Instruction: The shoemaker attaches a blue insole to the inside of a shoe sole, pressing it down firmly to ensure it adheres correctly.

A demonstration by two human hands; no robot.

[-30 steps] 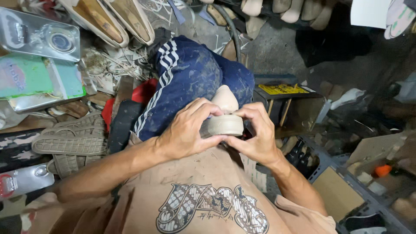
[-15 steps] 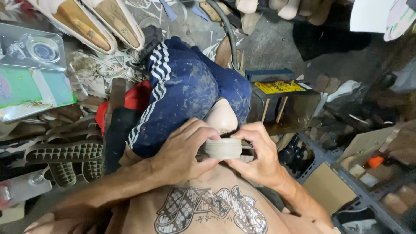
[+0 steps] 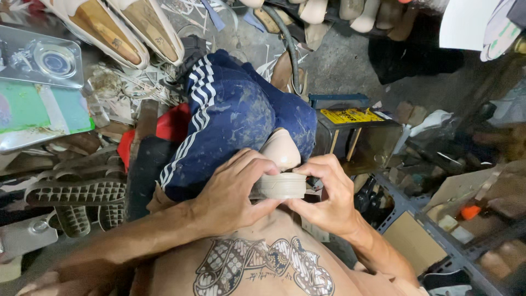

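A beige shoe on its pale last (image 3: 280, 151) rests against my knee, which is clad in dusty blue trousers with white stripes (image 3: 230, 115). Its thick tan sole edge (image 3: 279, 187) faces me. My left hand (image 3: 233, 192) wraps over the sole from the left, thumb and fingers pressing on its rim. My right hand (image 3: 326, 192) grips the sole's right end, fingers curled around it. Both hands hold the same shoe close to my chest.
Two tan soles (image 3: 118, 30) lie at top left, black treaded soles (image 3: 76, 194) at left, a green board (image 3: 38, 109) beside them. A small dark box with a yellow label (image 3: 350, 129) stands right of my knee. Metal shelving with cardboard (image 3: 427, 230) is at lower right.
The view has drifted a little; my hands have stayed closed on the shoe, shifting their grip slightly along the sole edge.
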